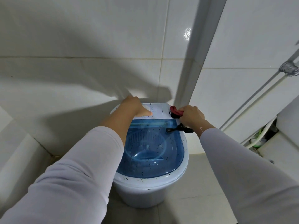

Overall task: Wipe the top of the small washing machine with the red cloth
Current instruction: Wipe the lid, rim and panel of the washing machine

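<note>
Both arms wear long, close-fitting sleeves in a pale pinkish white, the left sleeve [77, 167] creased at the elbow, the right sleeve [242, 167] smoother. Each stops short of the wrist. Near the right cuff sits a small pale mark, perhaps a loose thread.

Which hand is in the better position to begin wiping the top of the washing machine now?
The right hand: it already grips the red cloth at the far right corner of the washing machine top. The left hand holds no cloth; it rests on the white control panel.
</note>
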The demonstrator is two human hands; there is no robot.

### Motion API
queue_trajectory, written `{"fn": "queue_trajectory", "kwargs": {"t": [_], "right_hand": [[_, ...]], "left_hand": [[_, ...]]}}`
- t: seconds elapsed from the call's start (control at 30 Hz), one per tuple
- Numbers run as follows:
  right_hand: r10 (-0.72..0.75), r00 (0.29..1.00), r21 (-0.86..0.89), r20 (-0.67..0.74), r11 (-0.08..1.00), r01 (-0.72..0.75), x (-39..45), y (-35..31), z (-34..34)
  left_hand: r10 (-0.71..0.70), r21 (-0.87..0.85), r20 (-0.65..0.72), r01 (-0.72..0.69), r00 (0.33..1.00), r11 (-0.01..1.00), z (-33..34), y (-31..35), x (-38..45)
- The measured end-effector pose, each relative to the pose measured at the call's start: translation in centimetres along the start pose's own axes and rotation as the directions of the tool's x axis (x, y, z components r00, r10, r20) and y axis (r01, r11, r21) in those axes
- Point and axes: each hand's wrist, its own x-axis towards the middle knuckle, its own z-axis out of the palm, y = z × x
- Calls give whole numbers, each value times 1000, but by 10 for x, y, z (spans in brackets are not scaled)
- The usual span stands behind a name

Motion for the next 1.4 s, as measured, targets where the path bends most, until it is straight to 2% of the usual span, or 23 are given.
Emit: {"fn": "queue_trajectory", "kwargs": {"t": [0.13, 0.3, 0.43, 0.63, 0.97, 1.4], "right_hand": [[-1, 1000, -17, 25, 1000, 2, -16, 4, 0], [13, 999, -31, 45, 999, -12, -33, 5, -1], [22, 999, -46, 37, 999, -20, -44, 7, 0], [19, 999, -60, 41, 998, -17, -62, 8, 2], [14, 999, -83, 44, 996, -10, -88, 12, 5], [29, 997, -53, 68, 998, -25, -126, 19, 10]], "left_hand": [[29, -179, -1, -29, 1000, 983, 5, -15, -6], [102, -261, -72, -118, 992, 958, 17, -26, -29], [151, -225, -90, -168, 984, 960, 21, -26, -46], [147, -140, 18, -143, 989, 980, 31, -29, -60], [143, -36, -1, -143, 990, 989, 51, -14, -79], [84, -61, 19, -83, 996, 995, 56, -10, -80]]}}
